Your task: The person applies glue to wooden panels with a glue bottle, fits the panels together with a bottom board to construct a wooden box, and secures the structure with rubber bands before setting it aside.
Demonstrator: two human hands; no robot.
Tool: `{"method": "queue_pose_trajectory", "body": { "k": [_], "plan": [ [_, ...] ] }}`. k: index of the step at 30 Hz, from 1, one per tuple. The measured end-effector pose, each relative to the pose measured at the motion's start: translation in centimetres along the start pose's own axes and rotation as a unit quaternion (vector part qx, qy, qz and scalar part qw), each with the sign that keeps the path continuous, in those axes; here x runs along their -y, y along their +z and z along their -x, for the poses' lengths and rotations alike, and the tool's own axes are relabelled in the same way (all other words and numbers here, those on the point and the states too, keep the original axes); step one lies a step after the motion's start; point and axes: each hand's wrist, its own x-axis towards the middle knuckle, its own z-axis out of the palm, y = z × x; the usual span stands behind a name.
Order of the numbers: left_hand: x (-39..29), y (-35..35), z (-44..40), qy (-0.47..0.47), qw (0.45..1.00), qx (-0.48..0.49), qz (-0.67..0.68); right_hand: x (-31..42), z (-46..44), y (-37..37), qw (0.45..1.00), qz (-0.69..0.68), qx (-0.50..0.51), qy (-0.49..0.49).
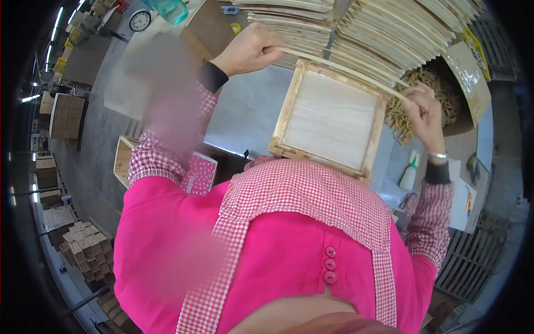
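Observation:
A pale, thin strip is stretched between my two hands, just above the far edge of a wooden frame. My left hand pinches its left end. At the other end my right hand has its fingers closed on the strip. Beneath lies the square wooden frame with a light panel inside it, on a grey table against the apron.
Stacks of thin wooden pieces stand behind the frame. A box of curled strips is at the right, near a white-green bottle. Far left are a clock and a teal container.

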Motion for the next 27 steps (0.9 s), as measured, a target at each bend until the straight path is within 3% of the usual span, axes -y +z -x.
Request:
{"method": "queue_pose_trajectory", "body": {
  "k": [2, 5, 10, 12, 13, 16, 17, 20, 22, 27],
  "plan": [
    [1.0, 1.4, 1.5, -0.101, 0.989, 0.083, 0.063, -2.3, 1.3, 0.9, 0.998, -0.014, -0.003, 0.054],
    [-2.1, 2.1, 2.6, -0.077, 0.993, 0.019, 0.084, -1.3, 3.3, 2.0, 0.996, -0.056, -0.011, 0.068],
    [-7.2, -0.4, 5.6, -0.108, 0.983, 0.053, 0.140, 3.8, 6.9, 2.0, 0.998, -0.030, 0.030, 0.049],
    [-9.3, -1.7, 6.2, -0.134, 0.939, 0.131, 0.289, 6.1, 7.7, 2.4, 0.995, -0.031, 0.068, 0.066],
    [-9.7, -1.9, 6.6, -0.137, 0.935, 0.134, 0.297, 6.8, 8.2, 2.5, 0.990, -0.031, 0.107, 0.082],
    [-11.0, -1.3, 7.9, -0.174, 0.941, 0.122, 0.265, 7.4, 9.3, 3.0, 0.988, -0.040, 0.119, 0.092],
    [-10.4, -1.1, 7.6, -0.129, 0.949, 0.122, 0.261, 7.6, 9.2, 3.2, 0.991, -0.017, 0.106, 0.085],
    [-10.7, -1.3, 7.5, -0.134, 0.944, 0.115, 0.278, 8.2, 8.8, 3.5, 0.994, 0.018, 0.079, 0.074],
    [-12.2, -1.3, 7.7, -0.136, 0.975, 0.094, 0.151, 9.0, 9.0, 3.8, 0.998, 0.027, 0.041, 0.039],
    [-15.0, 0.0, 8.6, -0.124, 0.989, 0.044, 0.074, 10.1, 10.9, 6.0, 0.996, 0.077, -0.041, 0.027]
  ]
}}
